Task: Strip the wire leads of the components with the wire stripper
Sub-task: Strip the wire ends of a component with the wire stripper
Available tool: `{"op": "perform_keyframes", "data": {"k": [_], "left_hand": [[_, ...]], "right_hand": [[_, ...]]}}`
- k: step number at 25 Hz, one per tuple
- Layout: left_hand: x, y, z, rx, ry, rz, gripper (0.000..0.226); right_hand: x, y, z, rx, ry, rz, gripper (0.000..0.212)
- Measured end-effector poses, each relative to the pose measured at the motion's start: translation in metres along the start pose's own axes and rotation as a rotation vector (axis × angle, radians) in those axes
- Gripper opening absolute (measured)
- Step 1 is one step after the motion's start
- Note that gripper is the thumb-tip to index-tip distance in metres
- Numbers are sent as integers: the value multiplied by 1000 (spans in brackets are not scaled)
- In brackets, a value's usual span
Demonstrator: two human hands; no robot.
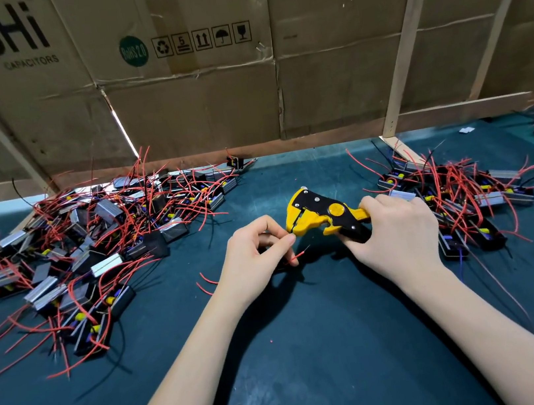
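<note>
The component under the left hand (255, 256) is mostly hidden, its red lead (296, 257) pinched at the nose of the yellow wire stripper (324, 215), whose handles the right hand (398, 231) grips, component piles (90, 235) beyond.

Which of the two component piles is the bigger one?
The pile on the left is bigger: it spreads from the cardboard wall toward the near edge, while the pile on the right is a smaller cluster beside the right hand.
</note>
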State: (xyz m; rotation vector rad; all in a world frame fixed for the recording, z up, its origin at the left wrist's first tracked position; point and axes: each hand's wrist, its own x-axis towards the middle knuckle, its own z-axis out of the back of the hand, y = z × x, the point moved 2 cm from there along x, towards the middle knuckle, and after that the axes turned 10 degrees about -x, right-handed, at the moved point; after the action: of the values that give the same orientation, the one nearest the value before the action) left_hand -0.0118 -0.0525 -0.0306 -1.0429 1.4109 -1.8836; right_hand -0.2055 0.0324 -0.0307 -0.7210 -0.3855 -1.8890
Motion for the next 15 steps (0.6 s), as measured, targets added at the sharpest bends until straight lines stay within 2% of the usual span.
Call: {"op": "perform_keyframes", "data": {"k": [3, 7, 9, 12, 15], "left_hand": [[1, 3, 0, 5, 39, 3, 13], [2, 5, 10, -36, 253, 52, 4], [2, 4, 14, 12, 288, 24, 9], [2, 5, 14, 65, 255, -11, 6], [5, 9, 14, -7, 109, 31, 4]], "right_hand": [[1, -1, -1, -7, 29, -37, 48], [0, -7, -12, -9, 35, -76, 52], [1, -14, -15, 23, 20, -144, 55], [0, -24, -16, 46, 34, -226, 52], [-2, -27, -14, 0, 18, -187, 53]]}}
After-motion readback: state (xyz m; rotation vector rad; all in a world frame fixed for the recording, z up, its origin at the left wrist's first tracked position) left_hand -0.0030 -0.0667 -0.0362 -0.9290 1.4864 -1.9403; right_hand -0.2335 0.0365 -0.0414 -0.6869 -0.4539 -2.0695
